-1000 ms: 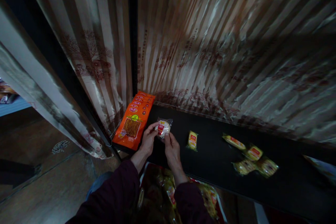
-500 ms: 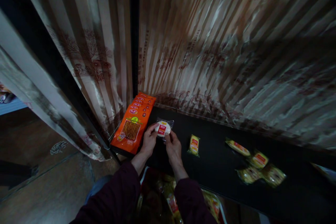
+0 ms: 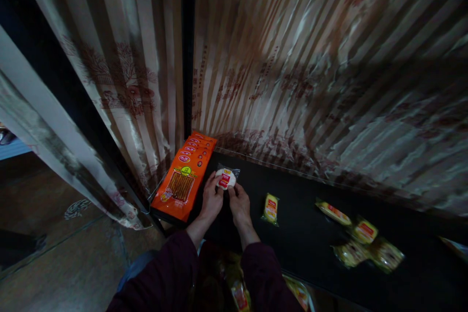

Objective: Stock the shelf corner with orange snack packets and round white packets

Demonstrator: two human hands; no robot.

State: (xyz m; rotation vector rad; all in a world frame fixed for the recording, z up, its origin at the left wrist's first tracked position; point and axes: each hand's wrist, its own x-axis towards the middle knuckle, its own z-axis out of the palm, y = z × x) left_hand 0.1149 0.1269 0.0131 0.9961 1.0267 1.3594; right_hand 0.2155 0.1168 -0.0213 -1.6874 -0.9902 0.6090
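Observation:
Both of my hands pinch a small round white snack in a clear wrapper with a red label (image 3: 225,178), held just above the black shelf (image 3: 300,214). My left hand (image 3: 212,199) grips its left edge and my right hand (image 3: 239,203) grips its lower right edge; the fingers of both are closed on the wrapper. A stack of orange snack packs (image 3: 185,178) lies directly left of my left hand. A small yellow wrapped snack (image 3: 270,207) lies on the shelf to the right of my right hand.
Several more yellow wrapped snacks (image 3: 360,241) lie scattered further right on the shelf. Striped curtains (image 3: 292,68) hang behind the shelf and to the left. A container of wrapped snacks (image 3: 241,292) sits below, near my lap. Brown floor (image 3: 66,253) shows at the lower left.
My hands have come closer together on the white snack and shifted it slightly towards the orange packs. The view has tilted a little, sliding the shelf items downward.

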